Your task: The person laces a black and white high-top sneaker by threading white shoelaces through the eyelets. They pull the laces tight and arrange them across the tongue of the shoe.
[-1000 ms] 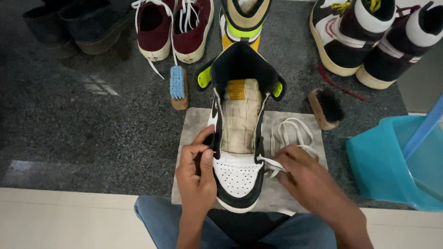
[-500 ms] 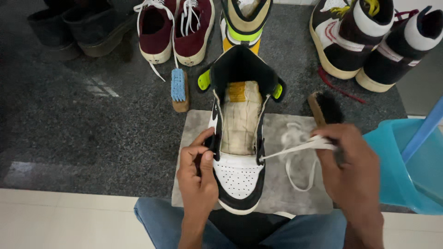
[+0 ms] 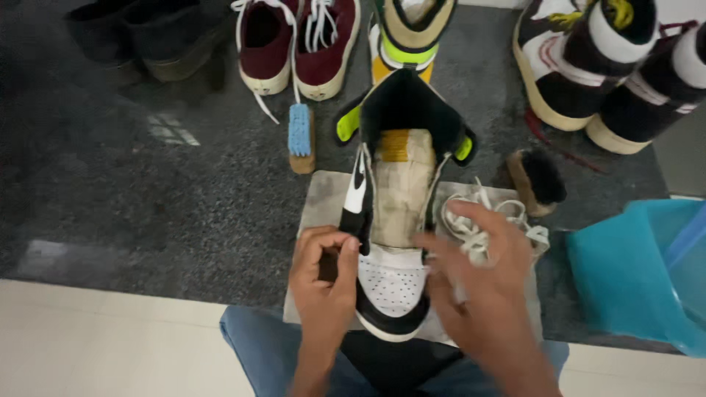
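— Denim-clad knees (image 3: 257, 345) nearest, at the near edge of the grey cloth (image 3: 323, 198)?

— Yes. Just beyond, left hand (image 3: 323, 283) clamped on the near left side of the high-top sneaker (image 3: 401, 191), thumb and fingers pinching its black edge by the lowest eyelets.

— And the right hand (image 3: 482, 290)?

— Spread loosely over the sneaker's right side, fingers apart, resting against the white shoelace (image 3: 478, 224); cannot tell whether closed on it.

— Position of the sneaker?

— Toe toward the near edge of the cloth, white perforated toe box, black rim, tongue laid open, neon-yellow collar reaching past the far edge. Lace heaped loose on the right half of the cloth.

— Further out on the dark carpet (image 3: 147, 191)?

— Blue-bristled brush (image 3: 300, 136) just off the cloth's far left corner, dark-bristled brush (image 3: 537, 180) off the far right corner, turquoise plastic tub (image 3: 632, 272) at the right edge.

— Farthest?

— Pair of maroon sneakers (image 3: 294, 44), dark shoes (image 3: 140, 40) at far left, a second yellow-and-green high-top (image 3: 408, 29) behind the first, two black-and-white high-tops (image 3: 610, 59) at far right.
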